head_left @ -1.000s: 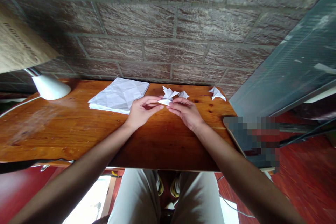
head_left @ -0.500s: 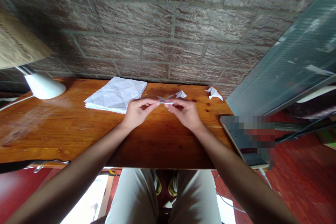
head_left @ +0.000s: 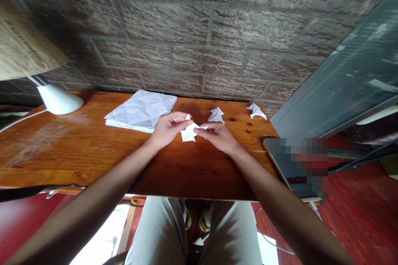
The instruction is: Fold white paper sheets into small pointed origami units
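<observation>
Paper, white, folded (several sharp points jutting out), left grip and right grip pinching it

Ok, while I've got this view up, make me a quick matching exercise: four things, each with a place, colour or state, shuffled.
1. Lamp
2. Paper stack
3. Held paper
4. Table

A. Brown wood
B. Folded, pinched by left hand and right hand
C. On the left side, white base
D. Flat, creased sheets

Pairs: 1-C, 2-D, 3-B, 4-A
</observation>
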Demonstrator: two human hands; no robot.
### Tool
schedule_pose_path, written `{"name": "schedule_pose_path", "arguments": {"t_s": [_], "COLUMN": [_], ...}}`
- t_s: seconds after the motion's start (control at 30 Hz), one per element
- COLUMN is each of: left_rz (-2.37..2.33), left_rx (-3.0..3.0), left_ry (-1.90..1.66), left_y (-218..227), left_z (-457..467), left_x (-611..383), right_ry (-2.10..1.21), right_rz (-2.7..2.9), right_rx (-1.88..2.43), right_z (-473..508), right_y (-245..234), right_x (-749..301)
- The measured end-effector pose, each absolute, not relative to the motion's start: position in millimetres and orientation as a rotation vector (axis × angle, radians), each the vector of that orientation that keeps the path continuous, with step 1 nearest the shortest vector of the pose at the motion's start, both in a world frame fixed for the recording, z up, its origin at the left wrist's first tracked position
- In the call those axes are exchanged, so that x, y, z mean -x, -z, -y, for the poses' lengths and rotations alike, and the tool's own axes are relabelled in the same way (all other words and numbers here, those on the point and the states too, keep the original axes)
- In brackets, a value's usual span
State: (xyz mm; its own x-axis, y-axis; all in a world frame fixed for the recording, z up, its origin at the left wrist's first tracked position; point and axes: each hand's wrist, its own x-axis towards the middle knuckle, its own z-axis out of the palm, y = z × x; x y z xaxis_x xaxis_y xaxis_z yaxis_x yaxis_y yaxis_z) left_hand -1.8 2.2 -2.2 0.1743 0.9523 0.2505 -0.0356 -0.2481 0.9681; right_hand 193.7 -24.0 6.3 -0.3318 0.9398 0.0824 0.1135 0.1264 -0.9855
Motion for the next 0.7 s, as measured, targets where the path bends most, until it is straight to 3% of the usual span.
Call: {"name": "schedule_pose_path", "arguments": {"t_s": [0.53, 0.7], "left_rz": [-0.784, -0.803], "left_rx": [-1.528, -1.487], "left_ry": [-0.811, -0.845], "left_y": [5, 5], "left_z": [1, 0], "left_x": [3, 1], "right_ry": [-1.383, -1.461], "right_rz": [1.255, 1.289], "right_rx": [1.032, 0.976], "right_z": [18, 18], "right_y": [-15, -21], "right_x": [-205, -214]}}
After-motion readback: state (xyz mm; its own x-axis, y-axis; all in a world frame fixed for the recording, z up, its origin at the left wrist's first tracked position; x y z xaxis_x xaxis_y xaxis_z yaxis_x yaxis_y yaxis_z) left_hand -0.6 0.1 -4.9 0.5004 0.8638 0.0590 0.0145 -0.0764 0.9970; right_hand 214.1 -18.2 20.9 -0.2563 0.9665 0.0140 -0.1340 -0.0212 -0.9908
